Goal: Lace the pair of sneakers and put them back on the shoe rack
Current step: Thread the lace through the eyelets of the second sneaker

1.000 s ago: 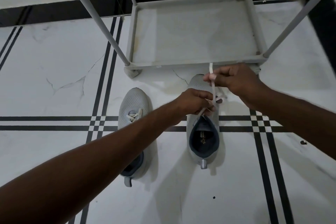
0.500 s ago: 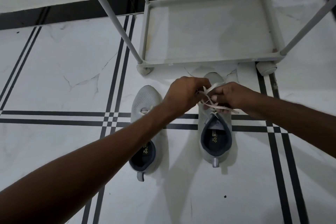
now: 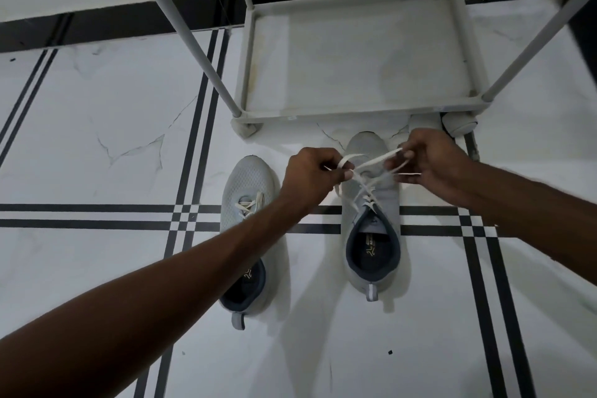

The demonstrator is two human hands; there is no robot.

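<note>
While apart, hands pinching lace

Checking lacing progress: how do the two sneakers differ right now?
The right sneaker has its lace pulled between the left hand and right hand; nobody touches the left sneaker. The right one's toe nearly reaches the shoe rack; the left one sits further back. Both are grey and on the floor.

I see a white marble floor crossed by black stripes, with a black skirting band beyond my hands.
</note>
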